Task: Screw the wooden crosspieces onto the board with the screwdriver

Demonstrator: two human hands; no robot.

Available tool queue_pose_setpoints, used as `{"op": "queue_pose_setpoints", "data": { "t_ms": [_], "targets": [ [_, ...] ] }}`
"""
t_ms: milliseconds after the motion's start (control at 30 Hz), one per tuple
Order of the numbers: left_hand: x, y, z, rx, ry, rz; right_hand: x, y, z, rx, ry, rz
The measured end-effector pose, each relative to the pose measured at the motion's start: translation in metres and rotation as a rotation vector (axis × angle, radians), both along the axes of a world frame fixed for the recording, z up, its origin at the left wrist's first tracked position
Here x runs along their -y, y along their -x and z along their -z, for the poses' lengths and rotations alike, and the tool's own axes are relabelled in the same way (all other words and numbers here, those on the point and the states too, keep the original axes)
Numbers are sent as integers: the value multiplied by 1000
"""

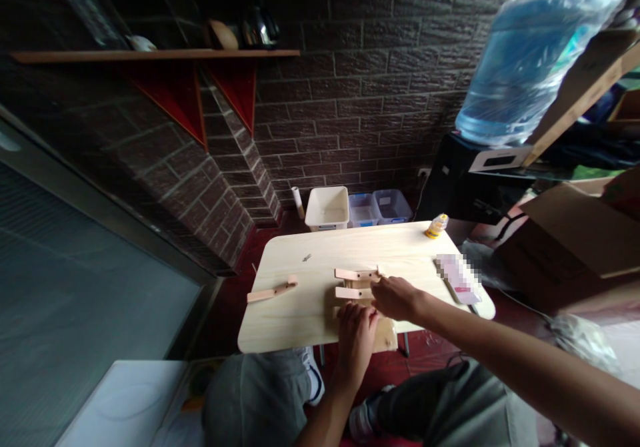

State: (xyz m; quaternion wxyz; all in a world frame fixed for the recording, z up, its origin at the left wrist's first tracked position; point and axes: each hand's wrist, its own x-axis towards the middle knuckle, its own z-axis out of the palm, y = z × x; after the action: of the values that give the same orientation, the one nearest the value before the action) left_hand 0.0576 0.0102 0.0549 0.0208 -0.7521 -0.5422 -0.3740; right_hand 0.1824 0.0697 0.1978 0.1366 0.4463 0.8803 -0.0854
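Observation:
A partly assembled wooden piece (355, 293) lies near the front edge of the light wooden table (300, 320). It has a far slat (356, 275) with dark holes and another slat parallel to it. My left hand (357, 320) has its fingers curled over the near side of this piece. My right hand (395, 297) is closed at its right end, and what its fingers pinch is hidden. Below my hands, a flat wooden board (385, 337) juts past the table edge. A loose wooden arm with a hooked end (273, 291) lies to the left.
Small metal bits, seemingly screws (307, 257), lie toward the back of the table. A yellow-and-clear bottle (437, 226) stands at the back right corner, with a blurred flat item (457, 277) in front. Beyond the table sit a white bin (327, 223) and two blue-tinted bins (393, 207).

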Motion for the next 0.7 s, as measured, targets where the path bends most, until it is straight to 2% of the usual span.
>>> {"op": "queue_pose_setpoints", "data": {
  "t_ms": [100,267,367,700],
  "targets": [
    [0,2,0,-21,27,6,3,1,-3,-35,-37,19],
    [2,3,2,-30,52,13,8,0,-2,-49,-26,-168],
    [3,2,3,-19,42,8,7,-1,0,-26,-20,-207],
    [1,3,-2,-23,61,28,4,1,-7,-3,-13,37]
  ]
}}
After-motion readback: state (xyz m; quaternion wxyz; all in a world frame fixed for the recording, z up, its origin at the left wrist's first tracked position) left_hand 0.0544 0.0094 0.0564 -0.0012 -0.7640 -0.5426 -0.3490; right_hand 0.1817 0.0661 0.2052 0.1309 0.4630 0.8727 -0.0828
